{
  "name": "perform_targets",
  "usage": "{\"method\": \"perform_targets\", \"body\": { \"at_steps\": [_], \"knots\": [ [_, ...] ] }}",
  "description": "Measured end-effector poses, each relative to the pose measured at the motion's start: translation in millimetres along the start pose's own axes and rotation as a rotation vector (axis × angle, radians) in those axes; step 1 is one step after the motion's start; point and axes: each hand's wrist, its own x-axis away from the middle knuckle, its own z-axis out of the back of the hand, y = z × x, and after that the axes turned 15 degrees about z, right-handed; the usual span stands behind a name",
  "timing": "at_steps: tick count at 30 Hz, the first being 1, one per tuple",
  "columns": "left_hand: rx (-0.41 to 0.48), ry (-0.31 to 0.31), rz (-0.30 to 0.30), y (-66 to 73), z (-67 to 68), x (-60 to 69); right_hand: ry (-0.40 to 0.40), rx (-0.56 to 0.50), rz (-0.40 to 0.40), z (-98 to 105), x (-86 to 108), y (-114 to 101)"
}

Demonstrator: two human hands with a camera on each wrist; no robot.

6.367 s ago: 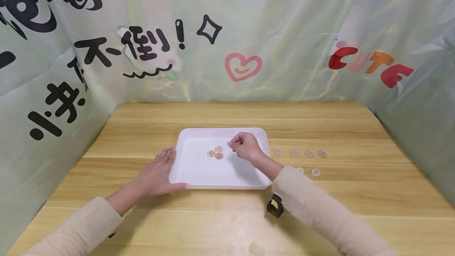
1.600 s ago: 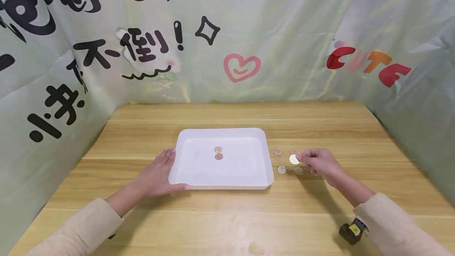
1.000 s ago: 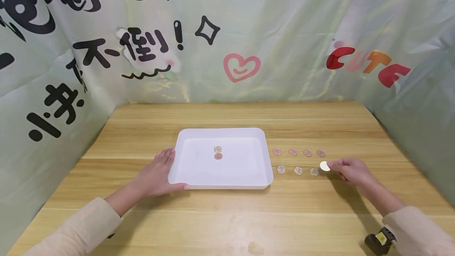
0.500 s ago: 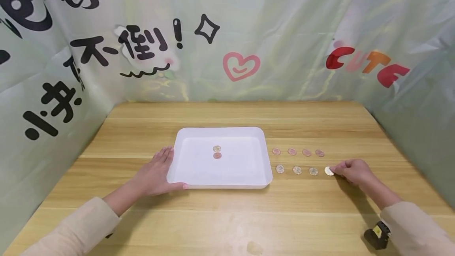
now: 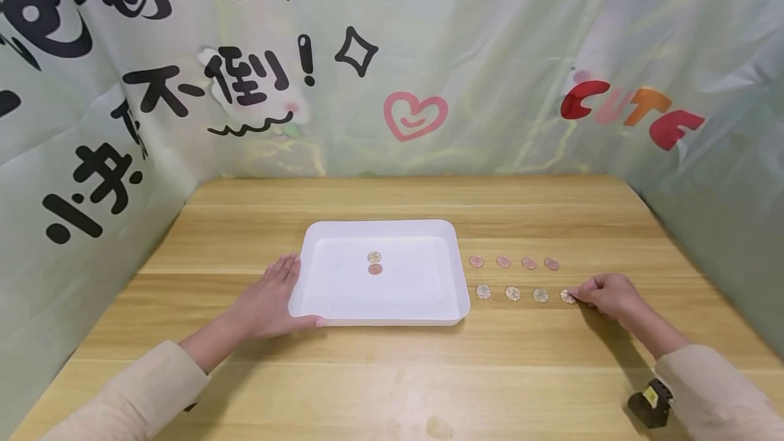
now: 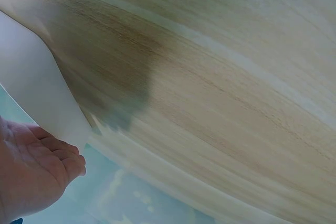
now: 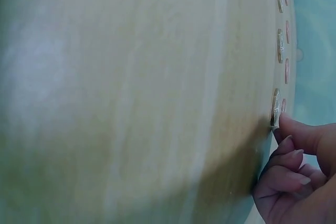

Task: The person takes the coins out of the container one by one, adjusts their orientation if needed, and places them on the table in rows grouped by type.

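My right hand holds a gold-toned coin by its edge between thumb and fingertips, low at the table on the right end of the front row. In the right wrist view, the thumb and curled fingers of this hand partly hide the coin. My left hand rests against the left side of a white tray, fingers straight, thumb at its front corner. Inside the tray lie a gold-toned coin and a copper coin. The left wrist view shows the left palm beside the tray wall.
Right of the tray, a back row of copper coins lies behind a front row of pale gold-toned coins. The wooden table is bounded by a printed curtain at the back and sides.
Since the oldest frame, the right hand has left the tray, where one fewer coin lies, and the front row has grown. Lately it carried a coin rightward and lowered it at the row's end.
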Motion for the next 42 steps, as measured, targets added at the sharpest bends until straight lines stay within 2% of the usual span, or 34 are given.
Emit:
{"method": "perform_targets", "body": {
  "at_steps": [5,11,16,22,34,42],
  "knots": [
    [-0.001,0.007,-0.003,0.5,1.2,0.1,0.039,0.021,0.028,-0.2,-0.3,-2.2],
    [-0.006,0.031,-0.016,0.8,2.0,-0.4,0.139,0.094,0.135,-4.3,-1.7,-16.2],
    [-0.009,0.034,-0.014,1.2,2.5,-0.6,0.187,0.036,0.162,-12.4,-3.8,-40.7],
    [-0.019,0.035,-0.017,0.7,2.9,-1.8,0.164,-0.114,0.208,-22.8,-7.4,-71.1],
    [-0.019,0.017,-0.015,0.9,3.8,-0.9,0.106,-0.252,0.271,-55.2,-22.6,-112.5],
    [-0.010,0.009,-0.008,0.2,1.9,-0.7,0.096,-0.342,0.304,-80.9,-36.1,-139.5]
  ]
}}
